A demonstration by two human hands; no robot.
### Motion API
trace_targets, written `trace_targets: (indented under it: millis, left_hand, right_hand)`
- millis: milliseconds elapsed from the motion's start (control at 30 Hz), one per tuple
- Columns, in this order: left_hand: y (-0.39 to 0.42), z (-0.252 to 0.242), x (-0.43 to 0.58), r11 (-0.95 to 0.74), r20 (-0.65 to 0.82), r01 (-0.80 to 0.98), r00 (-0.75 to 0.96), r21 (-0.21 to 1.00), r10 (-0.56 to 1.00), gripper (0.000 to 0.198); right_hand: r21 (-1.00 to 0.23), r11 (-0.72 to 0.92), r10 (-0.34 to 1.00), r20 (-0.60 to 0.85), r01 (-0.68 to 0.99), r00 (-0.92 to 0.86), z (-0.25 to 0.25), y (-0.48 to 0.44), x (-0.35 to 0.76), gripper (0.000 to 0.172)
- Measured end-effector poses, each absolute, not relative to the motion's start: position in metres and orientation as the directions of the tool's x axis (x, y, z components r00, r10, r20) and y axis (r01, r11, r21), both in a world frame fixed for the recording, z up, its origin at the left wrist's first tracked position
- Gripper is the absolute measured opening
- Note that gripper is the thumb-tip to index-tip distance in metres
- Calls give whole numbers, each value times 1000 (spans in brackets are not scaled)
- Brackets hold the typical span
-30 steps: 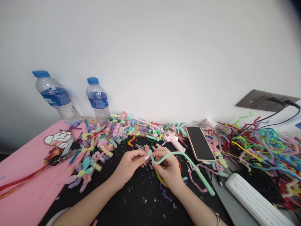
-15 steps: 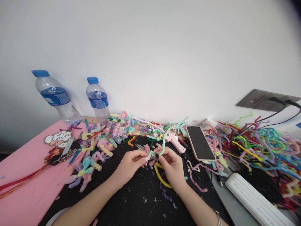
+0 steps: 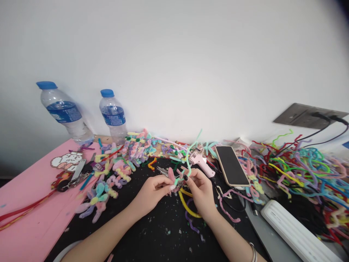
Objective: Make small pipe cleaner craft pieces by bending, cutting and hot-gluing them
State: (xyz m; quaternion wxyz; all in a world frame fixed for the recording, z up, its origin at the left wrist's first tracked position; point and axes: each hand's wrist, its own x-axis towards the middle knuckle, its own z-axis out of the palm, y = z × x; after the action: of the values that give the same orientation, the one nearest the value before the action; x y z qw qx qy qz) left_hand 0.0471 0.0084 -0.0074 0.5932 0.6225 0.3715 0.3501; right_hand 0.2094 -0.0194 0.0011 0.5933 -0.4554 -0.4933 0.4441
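Note:
My left hand [image 3: 153,192] and my right hand [image 3: 200,191] meet over a black mat [image 3: 152,233], both pinched on a small pink pipe-cleaner piece [image 3: 172,175]. A mint-green pipe cleaner [image 3: 189,154] is wound onto that piece, and its free end curves up and away toward the wall. My right hand's fingers grip the green pipe cleaner near the joint. A yellow pipe cleaner [image 3: 186,206] lies on the mat under my right hand.
Several finished pastel pipe-cleaner shapes [image 3: 128,156] lie behind the hands. A pink glue gun [image 3: 200,162] and a phone [image 3: 231,165] sit to the right, beside a heap of loose pipe cleaners [image 3: 302,171]. Two water bottles [image 3: 113,114] stand at the wall. A pink board [image 3: 29,214] lies left.
The green pipe cleaner's free end swung from lying low to the right of my right hand up toward the wall, winding around the pink piece. Both hands stayed in place.

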Motion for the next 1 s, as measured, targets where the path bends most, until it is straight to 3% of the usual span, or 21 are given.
trace_targets:
  millis: [433,533,667,800,1000]
  left_hand:
    - [10,-12,48,17,-38,49,456,999,889,10]
    - [10,-11,46,10,-17,20,389,1000,921,10]
    - [11,-5,41,-18,11,26,265,999,964,24]
    - [12,-2,40,31,-33,14,324,999,945,34]
    - [12,-9,43,100,-87,-10,416,995,905,26]
  right_hand:
    - [-982,168,979,156,-88,129,-8,-15,217,11]
    - [-981,175,975,160,-87,157,-9,-14,218,11]
    - [-977,164,978,143,-139,152,-10,-13,219,8]
    - [-974,152,986,137,-168,98,-9,-15,216,7]
    - [-972,100,995,103,-214,-6,-4,-16,212,10]
